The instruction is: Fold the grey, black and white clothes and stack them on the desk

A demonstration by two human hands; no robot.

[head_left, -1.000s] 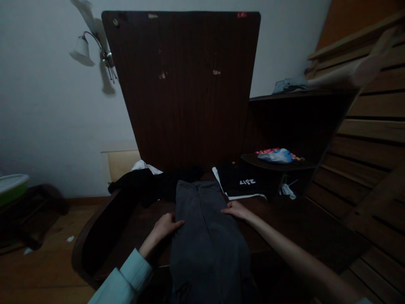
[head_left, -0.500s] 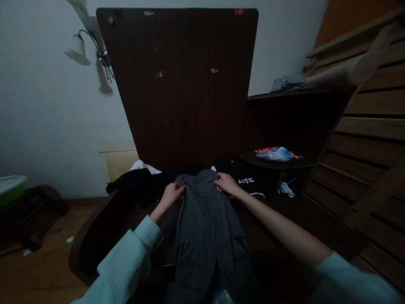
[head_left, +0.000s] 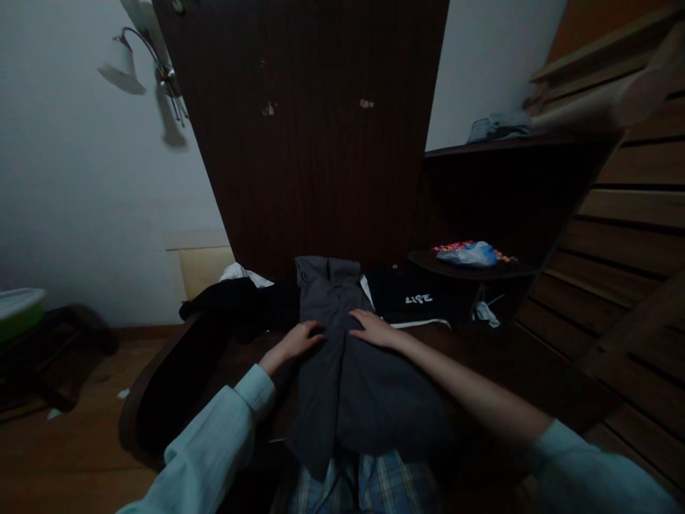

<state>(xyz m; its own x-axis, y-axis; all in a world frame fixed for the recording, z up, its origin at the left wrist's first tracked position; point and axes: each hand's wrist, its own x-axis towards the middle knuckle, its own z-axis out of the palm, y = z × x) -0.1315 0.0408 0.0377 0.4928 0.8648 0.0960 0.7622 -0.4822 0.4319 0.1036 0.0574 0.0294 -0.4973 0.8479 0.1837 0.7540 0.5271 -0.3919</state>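
A pair of dark grey trousers lies lengthwise in front of me, its far end on the dark wooden desktop and its near end hanging over the front edge towards my lap. My left hand rests on the left side of the cloth, fingers loosely bent and not gripping. On the right part of the trousers my right hand lies flat with its fingers spread. Dark folded cloth with white markings lies just beyond my right hand.
Black clothing and a white cloth lie at the back left. A tall dark panel rises behind. At right, a small shelf holds a plastic bag, beside wooden slats. A wall lamp hangs at left.
Both hands have let go of the trousers' far end and come nearer to me, lying on the cloth. The far end now lies on the desktop. The view has tipped slightly downward.
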